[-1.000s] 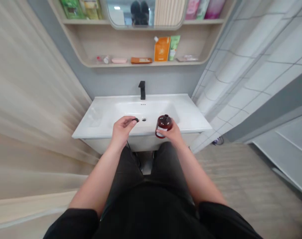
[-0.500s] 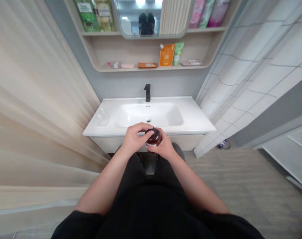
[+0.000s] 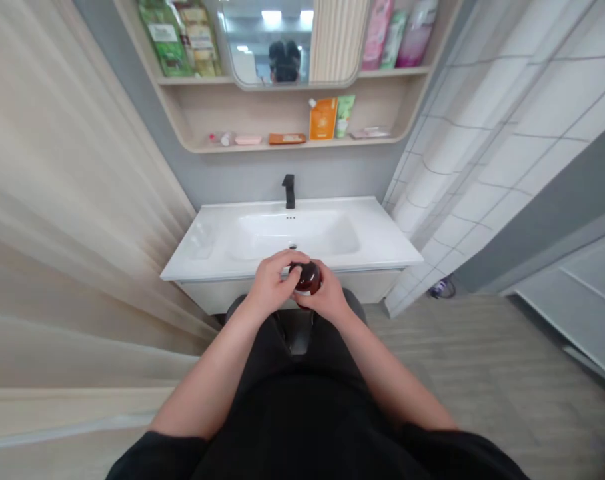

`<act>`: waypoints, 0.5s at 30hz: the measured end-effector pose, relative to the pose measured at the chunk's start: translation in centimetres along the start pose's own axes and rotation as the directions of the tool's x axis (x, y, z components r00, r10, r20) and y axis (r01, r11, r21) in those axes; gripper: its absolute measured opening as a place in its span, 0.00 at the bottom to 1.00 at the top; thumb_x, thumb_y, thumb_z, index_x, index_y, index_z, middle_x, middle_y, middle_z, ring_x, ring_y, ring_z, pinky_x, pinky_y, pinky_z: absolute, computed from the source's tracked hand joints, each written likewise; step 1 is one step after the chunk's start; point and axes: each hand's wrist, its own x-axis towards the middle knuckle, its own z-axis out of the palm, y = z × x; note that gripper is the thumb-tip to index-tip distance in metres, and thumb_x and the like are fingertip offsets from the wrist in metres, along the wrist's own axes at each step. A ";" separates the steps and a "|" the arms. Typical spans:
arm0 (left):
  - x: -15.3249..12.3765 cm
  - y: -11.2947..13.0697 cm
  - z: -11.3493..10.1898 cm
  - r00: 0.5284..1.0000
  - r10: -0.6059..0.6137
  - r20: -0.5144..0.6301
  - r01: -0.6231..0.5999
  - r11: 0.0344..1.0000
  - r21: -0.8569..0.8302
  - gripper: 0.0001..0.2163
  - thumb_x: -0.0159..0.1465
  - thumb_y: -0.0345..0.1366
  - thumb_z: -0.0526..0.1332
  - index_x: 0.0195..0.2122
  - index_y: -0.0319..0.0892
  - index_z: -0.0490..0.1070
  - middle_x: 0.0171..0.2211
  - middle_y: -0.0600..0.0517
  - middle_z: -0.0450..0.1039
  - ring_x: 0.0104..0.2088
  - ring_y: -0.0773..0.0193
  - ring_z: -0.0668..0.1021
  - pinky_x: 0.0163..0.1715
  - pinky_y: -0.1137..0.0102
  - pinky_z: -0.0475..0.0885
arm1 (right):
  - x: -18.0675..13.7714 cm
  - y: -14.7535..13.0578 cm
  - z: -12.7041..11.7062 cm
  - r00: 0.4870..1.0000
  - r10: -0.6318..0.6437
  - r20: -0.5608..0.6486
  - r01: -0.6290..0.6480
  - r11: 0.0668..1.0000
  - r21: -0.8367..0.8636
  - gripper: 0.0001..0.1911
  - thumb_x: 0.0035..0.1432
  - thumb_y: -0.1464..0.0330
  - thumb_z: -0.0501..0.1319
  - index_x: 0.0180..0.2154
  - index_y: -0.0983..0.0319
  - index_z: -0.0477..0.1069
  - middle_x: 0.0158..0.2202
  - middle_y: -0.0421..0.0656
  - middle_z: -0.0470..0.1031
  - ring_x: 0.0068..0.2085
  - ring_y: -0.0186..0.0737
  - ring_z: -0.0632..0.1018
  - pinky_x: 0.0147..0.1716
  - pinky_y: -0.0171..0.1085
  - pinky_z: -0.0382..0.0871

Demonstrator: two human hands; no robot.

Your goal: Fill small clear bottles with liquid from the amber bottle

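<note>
A dark reddish-brown bottle [image 3: 309, 280] with a glossy rounded shoulder and a pale label is held in front of the sink's front edge. My right hand [image 3: 327, 293] is wrapped round its side. The fingers of my left hand [image 3: 275, 280] curl over the far side of its top, with the thumb on the near side. What they pinch at the top is mostly covered by the fingers, with a dark piece just showing.
Beyond my hands is a white sink [image 3: 332, 230] with a black faucet [image 3: 289, 191]. A clear item [image 3: 201, 240] rests on the counter's left. The wall shelf [image 3: 252, 107] holds bottles, an orange pouch [image 3: 323, 119] and a green tube [image 3: 344, 116]. Curtains [image 3: 57, 200] hang at left.
The view has shifted slightly, so the shelf and sink sit lower and further left. Both hands stay on the bottle, and the left thumb and fingers have moved a little at its top.
</note>
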 end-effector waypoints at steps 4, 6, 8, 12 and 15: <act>0.3 0.1 -0.4 0.991 -0.125 0.055 0.127 0.991 -0.041 0.08 0.69 0.37 0.73 0.48 0.47 0.87 0.52 0.46 0.89 0.54 0.51 0.89 0.61 0.56 0.83 | 0.0 -0.6 -0.2 0.999 -0.015 0.040 0.011 0.996 0.091 0.41 0.46 0.58 0.82 0.61 0.55 0.76 0.56 0.46 0.87 0.53 0.57 0.87 0.59 0.54 0.83; 0.7 0.1 -1.2 0.985 -0.145 0.092 0.154 0.984 -0.089 0.11 0.69 0.40 0.74 0.51 0.47 0.87 0.53 0.45 0.89 0.55 0.50 0.89 0.62 0.55 0.83 | 0.1 -1.0 -0.2 0.997 -0.019 0.076 0.007 0.989 0.149 0.41 0.47 0.57 0.83 0.61 0.55 0.76 0.56 0.46 0.87 0.54 0.56 0.87 0.59 0.53 0.83; 1.1 0.3 -2.4 0.982 -0.123 0.147 0.150 0.969 -0.196 0.15 0.71 0.44 0.72 0.56 0.47 0.85 0.58 0.42 0.87 0.58 0.49 0.89 0.62 0.55 0.83 | 0.2 -1.4 -0.4 0.995 -0.023 0.099 0.007 0.986 0.166 0.42 0.46 0.55 0.84 0.61 0.55 0.76 0.54 0.46 0.87 0.53 0.56 0.87 0.59 0.53 0.82; 1.5 1.1 -4.0 0.970 -0.028 0.240 0.083 0.971 -0.222 0.22 0.68 0.46 0.76 0.62 0.48 0.83 0.67 0.40 0.82 0.64 0.45 0.86 0.65 0.54 0.82 | 0.4 -1.8 -0.6 0.993 -0.033 0.117 0.014 0.988 0.156 0.42 0.46 0.53 0.84 0.60 0.55 0.77 0.53 0.45 0.87 0.52 0.56 0.87 0.57 0.53 0.83; 1.5 1.3 -4.0 0.974 -0.023 0.223 0.058 0.987 -0.150 0.21 0.69 0.42 0.76 0.62 0.49 0.84 0.67 0.41 0.81 0.64 0.47 0.85 0.66 0.55 0.82 | 0.5 -1.8 -0.6 0.993 -0.036 0.113 0.018 0.987 0.158 0.42 0.46 0.53 0.84 0.60 0.55 0.77 0.53 0.46 0.87 0.52 0.56 0.87 0.57 0.53 0.83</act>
